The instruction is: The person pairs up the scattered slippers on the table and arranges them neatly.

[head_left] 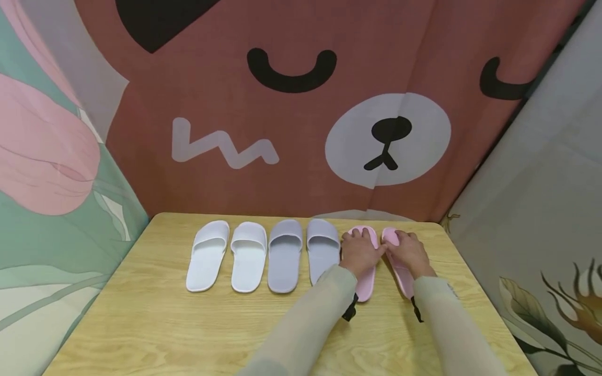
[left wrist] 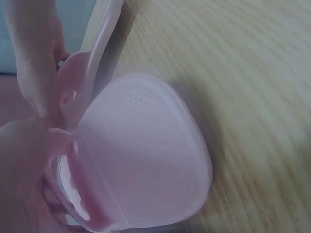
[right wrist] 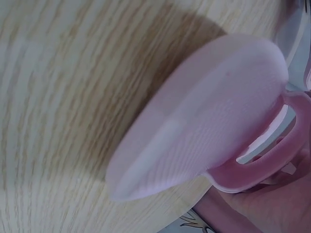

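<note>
My left hand [head_left: 361, 255] grips the strap end of a pink slipper [head_left: 366, 287] near the table's back right. The mate, another pink slipper [head_left: 401, 275], is held by my right hand [head_left: 410, 253] just to the right. The two thumbs come close together between the slippers. In the left wrist view the sole of the left pink slipper [left wrist: 141, 155] lies near the wood, its cut-out strap against the hand. The right wrist view shows the right pink slipper [right wrist: 204, 121] tilted on its edge, with fingers at the strap. Palms hide parts of both straps.
Left of my hands, a row holds two grey slippers [head_left: 285, 263] and two white slippers [head_left: 248, 266], toes toward the back. They stand on a wooden table [head_left: 197, 329]. A bear-print curtain [head_left: 301, 183] hangs behind, with patterned cloths at both sides.
</note>
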The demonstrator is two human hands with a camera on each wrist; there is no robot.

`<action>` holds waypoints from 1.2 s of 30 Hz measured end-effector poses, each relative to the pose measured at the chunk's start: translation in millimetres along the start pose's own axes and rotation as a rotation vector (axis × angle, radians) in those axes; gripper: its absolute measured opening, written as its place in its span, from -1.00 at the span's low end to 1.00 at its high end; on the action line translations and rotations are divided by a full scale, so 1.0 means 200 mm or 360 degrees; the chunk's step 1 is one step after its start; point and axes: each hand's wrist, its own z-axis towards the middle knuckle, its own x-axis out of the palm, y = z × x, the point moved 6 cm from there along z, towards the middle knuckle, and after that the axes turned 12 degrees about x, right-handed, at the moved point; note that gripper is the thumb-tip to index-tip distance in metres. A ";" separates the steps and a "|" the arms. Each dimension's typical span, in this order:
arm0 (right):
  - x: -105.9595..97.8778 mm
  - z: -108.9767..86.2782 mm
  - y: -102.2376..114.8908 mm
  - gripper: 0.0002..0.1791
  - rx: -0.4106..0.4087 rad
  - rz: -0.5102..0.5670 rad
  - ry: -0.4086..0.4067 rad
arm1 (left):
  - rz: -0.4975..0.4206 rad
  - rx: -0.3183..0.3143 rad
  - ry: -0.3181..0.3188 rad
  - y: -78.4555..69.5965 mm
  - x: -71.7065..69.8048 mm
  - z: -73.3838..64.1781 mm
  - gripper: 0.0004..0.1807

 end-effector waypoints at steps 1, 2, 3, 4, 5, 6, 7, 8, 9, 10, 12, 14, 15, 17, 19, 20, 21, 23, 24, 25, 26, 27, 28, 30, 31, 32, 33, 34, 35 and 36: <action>0.01 0.00 0.00 -0.10 0.0006 0.0000 0.0009 | 0.0012 -0.0010 0.0000 0.00 0.00 0.00 0.02; 0.01 0.00 0.00 -0.09 0.0008 -0.0003 0.0017 | 0.0023 -0.0020 -0.0002 0.01 0.00 0.00 0.03; 0.01 0.00 0.00 -0.09 0.0013 -0.0001 0.0025 | 0.0032 -0.0030 -0.0006 0.01 0.00 0.00 0.03; 0.02 0.00 0.01 -0.08 0.0017 0.0000 0.0031 | 0.0037 -0.0037 -0.0010 0.01 0.00 0.00 0.04; 0.02 0.00 0.01 -0.08 0.0022 0.0005 0.0035 | 0.0041 -0.0039 -0.0018 0.02 0.00 0.00 0.04; 0.03 0.00 0.01 -0.08 0.0021 0.0005 0.0036 | 0.0041 -0.0041 -0.0025 0.02 0.00 0.00 0.04; 0.03 0.00 0.02 -0.08 0.0020 0.0001 0.0039 | 0.0041 -0.0044 -0.0029 0.02 0.00 -0.01 0.04; 0.03 -0.01 0.02 -0.08 0.0013 -0.0003 0.0037 | 0.0038 -0.0047 -0.0026 0.02 -0.01 -0.01 0.04; 0.04 -0.01 0.02 -0.08 0.0013 -0.0002 0.0040 | 0.0033 -0.0051 -0.0022 0.03 0.00 -0.01 0.03; 0.04 -0.02 0.02 -0.08 0.0011 -0.0005 0.0043 | 0.0029 -0.0051 -0.0018 0.03 0.00 -0.01 0.03; 0.05 -0.03 0.03 -0.07 0.0013 -0.0004 0.0049 | 0.0030 -0.0055 -0.0012 0.03 0.01 -0.02 0.03; 0.05 -0.03 0.03 -0.07 0.0031 0.0005 0.0055 | 0.0035 -0.0043 -0.0014 0.04 0.02 -0.03 0.03; 0.05 -0.04 0.02 -0.07 0.0039 0.0008 0.0056 | 0.0042 -0.0033 -0.0025 0.04 0.02 -0.04 0.01; 0.05 -0.05 0.03 -0.08 0.0043 0.0012 0.0049 | 0.0062 -0.0010 -0.0056 0.04 0.02 -0.04 -0.02; 0.04 -0.05 0.03 -0.09 0.0035 0.0007 0.0039 | 0.0071 0.0016 -0.0080 0.05 0.02 -0.04 -0.06; 0.04 -0.05 0.03 -0.09 0.0026 0.0004 0.0030 | 0.0077 0.0028 -0.0092 0.05 0.01 -0.04 -0.08; 0.03 -0.05 0.04 -0.10 0.0021 0.0001 0.0026 | 0.0083 0.0039 -0.0091 0.05 0.01 -0.04 -0.09; 0.03 -0.04 0.04 -0.11 0.0016 -0.0003 0.0021 | 0.0084 0.0059 -0.0088 0.05 0.01 -0.03 -0.10; 0.02 -0.04 0.05 -0.11 0.0017 -0.0009 0.0022 | 0.0082 0.0063 -0.0080 0.05 0.00 -0.03 -0.10; 0.02 -0.05 0.05 -0.11 0.0021 -0.0014 0.0023 | 0.0081 0.0064 -0.0073 0.05 -0.01 -0.03 -0.10; 0.02 -0.05 0.05 -0.11 0.0024 -0.0019 0.0031 | 0.0076 0.0066 -0.0061 0.05 -0.01 -0.03 -0.10; 0.02 -0.05 0.05 -0.10 0.0030 -0.0022 0.0040 | 0.0070 0.0065 -0.0049 0.05 -0.01 -0.03 -0.10; 0.03 -0.05 0.06 -0.10 0.0035 -0.0026 0.0048 | 0.0063 0.0063 -0.0043 0.05 -0.02 -0.03 -0.11; 0.03 -0.05 0.05 -0.07 0.0051 -0.0037 0.0067 | 0.0046 0.0068 -0.0032 0.05 -0.03 -0.04 -0.12; 0.03 -0.05 0.05 -0.06 0.0057 -0.0040 0.0079 | 0.0037 0.0076 -0.0030 0.05 -0.04 -0.04 -0.14; 0.03 -0.04 0.05 -0.05 0.0063 -0.0041 0.0089 | 0.0026 0.0083 -0.0032 0.05 -0.03 -0.04 -0.14; 0.04 -0.04 0.04 -0.05 0.0074 -0.0040 0.0095 | 0.0015 0.0091 -0.0029 0.05 -0.03 -0.03 -0.15; 0.04 -0.04 0.04 -0.04 0.0084 -0.0044 0.0102 | 0.0002 0.0100 -0.0033 0.04 -0.03 -0.03 -0.16; 0.04 -0.05 0.04 -0.03 0.0092 -0.0048 0.0108 | -0.0010 0.0110 -0.0035 0.04 -0.03 -0.03 -0.18; 0.04 -0.05 0.04 -0.03 0.0098 -0.0053 0.0111 | -0.0020 0.0120 -0.0037 0.04 -0.03 -0.03 -0.19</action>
